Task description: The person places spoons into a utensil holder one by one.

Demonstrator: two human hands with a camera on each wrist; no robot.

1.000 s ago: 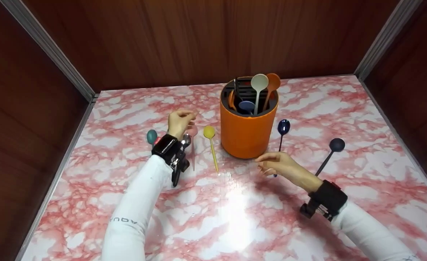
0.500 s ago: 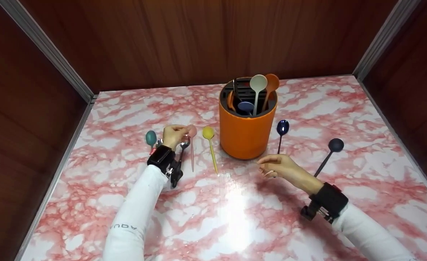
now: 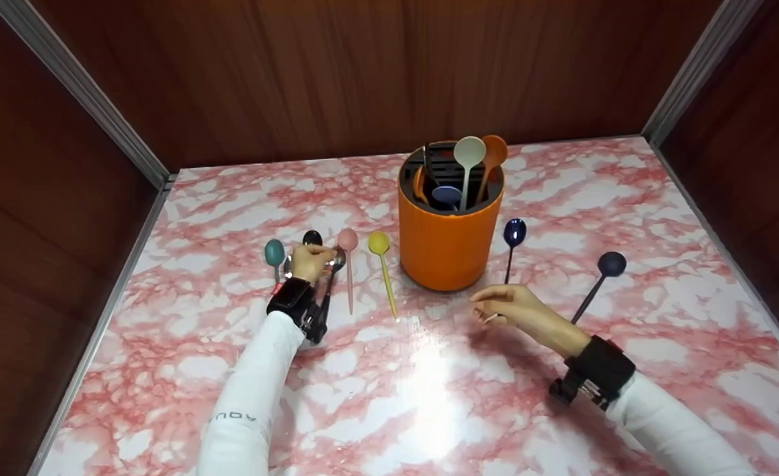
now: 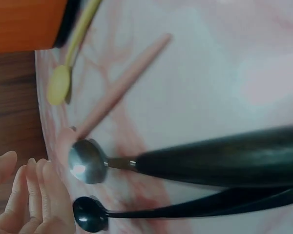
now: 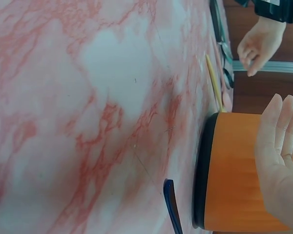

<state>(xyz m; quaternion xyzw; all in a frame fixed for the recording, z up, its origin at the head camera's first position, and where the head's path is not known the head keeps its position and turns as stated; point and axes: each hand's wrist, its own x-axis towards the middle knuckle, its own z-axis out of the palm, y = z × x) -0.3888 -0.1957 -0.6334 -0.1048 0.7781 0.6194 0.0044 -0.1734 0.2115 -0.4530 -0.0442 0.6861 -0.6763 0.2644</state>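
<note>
My left hand hovers over the row of spoons on the left, fingers loosely bent and holding nothing. Nearest to it lie a black spoon and a spoon with a steel bowl and dark handle; part of both is hidden by the hand in the head view. A pink spoon and a yellow spoon lie to its right, a teal spoon to its left. My right hand, relaxed and empty, hangs over the handle of a shiny blue spoon.
An orange utensil holder stands between the hands. Upright in it are a pale spoon, an orange spoon and other utensils. A dark ladle-like spoon lies far right. Wooden walls enclose the marbled table.
My left hand has come down and nearer to me, slightly leftward, uncovering the black spoon's bowl. The right hand has hardly moved. The spoons lie as before.
</note>
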